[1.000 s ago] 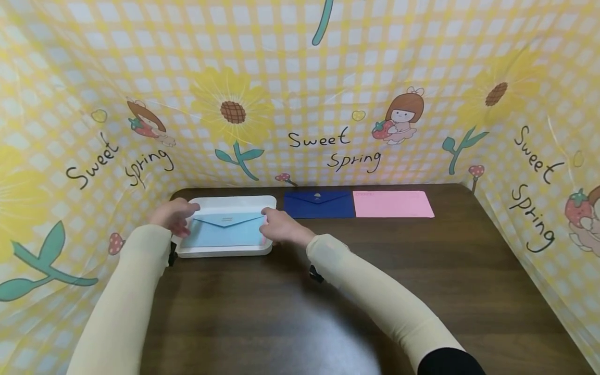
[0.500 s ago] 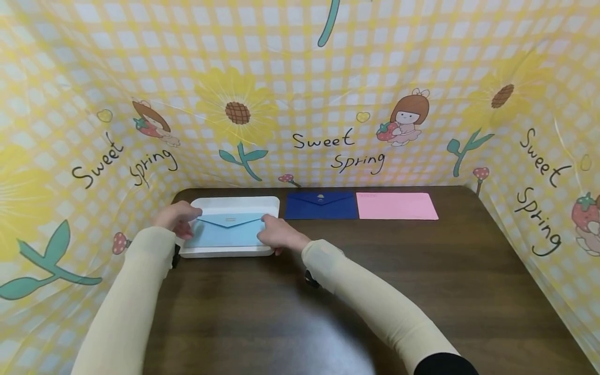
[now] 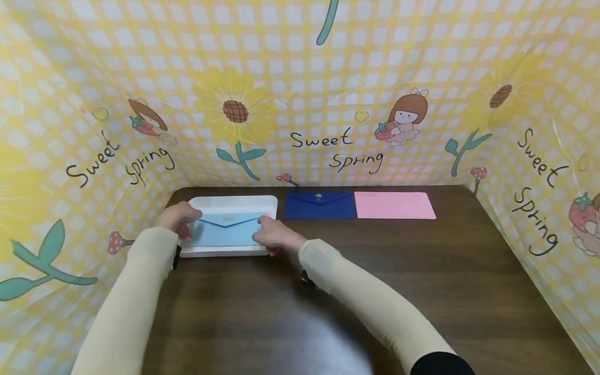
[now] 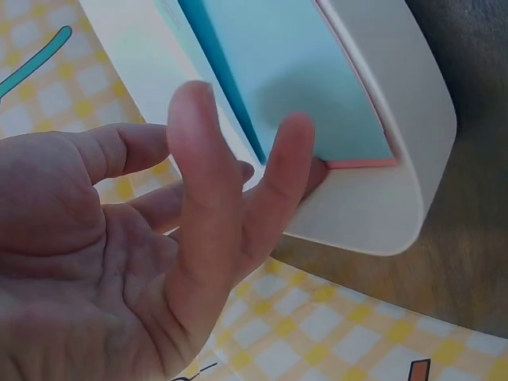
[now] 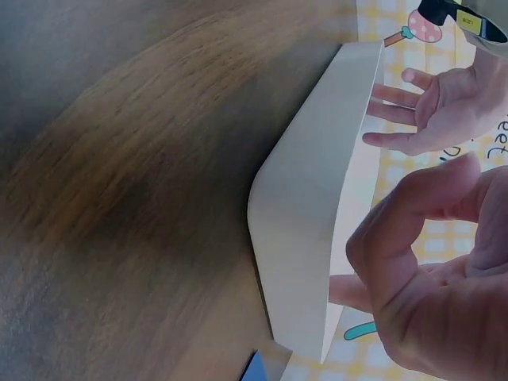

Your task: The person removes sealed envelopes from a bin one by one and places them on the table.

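Note:
In the head view a light blue envelope lies flap side up in a white tray at the table's back left. A pink edge shows beneath it in the left wrist view. My left hand is at the tray's left end, fingers extended, one fingertip by the envelope's corner. My right hand reaches over the tray's right end to the envelope's right edge. Some of its fingers are bent in the right wrist view, and the tray wall partly hides the fingertips, so I cannot tell whether they pinch the envelope.
Right of the tray lie a dark blue envelope and a pink envelope-sized sheet. Brown wooden table stretches in front. A yellow checked cloth walls in the back and both sides.
My right hand has moved slightly left over the tray's right end, onto the envelope's edge. My left hand has stayed near the left end.

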The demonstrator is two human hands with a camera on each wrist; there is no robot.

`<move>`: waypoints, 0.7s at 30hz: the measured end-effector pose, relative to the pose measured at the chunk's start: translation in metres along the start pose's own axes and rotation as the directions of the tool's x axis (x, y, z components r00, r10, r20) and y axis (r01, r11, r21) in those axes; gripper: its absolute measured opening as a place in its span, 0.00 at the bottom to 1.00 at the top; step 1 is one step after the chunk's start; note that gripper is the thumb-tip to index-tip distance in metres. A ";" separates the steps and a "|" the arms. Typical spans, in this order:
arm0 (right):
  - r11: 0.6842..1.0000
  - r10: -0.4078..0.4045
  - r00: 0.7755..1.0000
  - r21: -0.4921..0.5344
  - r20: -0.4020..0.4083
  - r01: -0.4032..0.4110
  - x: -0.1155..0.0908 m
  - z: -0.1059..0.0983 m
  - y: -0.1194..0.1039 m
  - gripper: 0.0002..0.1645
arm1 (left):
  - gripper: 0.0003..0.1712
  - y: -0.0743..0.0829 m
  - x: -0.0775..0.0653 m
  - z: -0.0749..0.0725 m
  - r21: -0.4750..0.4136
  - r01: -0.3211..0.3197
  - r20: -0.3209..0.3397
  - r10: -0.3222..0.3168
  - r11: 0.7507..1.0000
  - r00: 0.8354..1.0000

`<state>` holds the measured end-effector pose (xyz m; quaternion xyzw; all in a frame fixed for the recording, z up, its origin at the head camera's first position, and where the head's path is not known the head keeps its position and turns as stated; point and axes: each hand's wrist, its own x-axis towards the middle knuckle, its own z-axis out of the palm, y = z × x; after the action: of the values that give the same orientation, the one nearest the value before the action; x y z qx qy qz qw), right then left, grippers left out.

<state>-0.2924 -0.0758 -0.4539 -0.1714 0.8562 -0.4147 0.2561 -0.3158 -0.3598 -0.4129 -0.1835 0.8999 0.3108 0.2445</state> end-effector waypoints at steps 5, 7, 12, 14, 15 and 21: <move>0.998 0.018 1.000 0.058 -0.006 -0.018 -0.001 0.001 -0.003 0.39 | 0.38 0.000 0.001 -0.001 -0.005 0.020 -0.017 -0.020 1.000 1.000; 0.997 0.028 1.000 0.078 -0.007 -0.027 -0.001 0.002 -0.003 0.40 | 0.38 -0.001 0.002 -0.001 -0.016 0.021 -0.012 -0.021 1.000 1.000; 0.995 0.028 0.999 0.097 -0.015 -0.027 -0.002 0.003 -0.003 0.28 | 0.35 -0.003 0.002 -0.001 -0.041 0.011 0.005 -0.011 0.999 1.000; 0.996 0.017 1.000 0.093 -0.021 -0.015 -0.003 0.004 -0.001 0.12 | 0.33 -0.003 0.002 0.000 -0.035 0.009 -0.002 -0.009 0.999 1.000; 0.996 0.011 1.000 0.093 -0.020 -0.009 -0.003 0.004 -0.001 0.07 | 0.33 -0.004 0.003 0.000 -0.033 0.004 -0.002 -0.004 0.999 1.000; 0.994 -0.013 1.000 0.112 -0.006 0.014 -0.006 0.006 -0.001 0.08 | 0.36 -0.003 0.005 0.002 0.026 0.000 -0.037 0.001 1.000 0.999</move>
<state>-0.2839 -0.0775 -0.4549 -0.1615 0.8310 -0.4644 0.2603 -0.3176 -0.3617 -0.4188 -0.1857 0.9083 0.2957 0.2303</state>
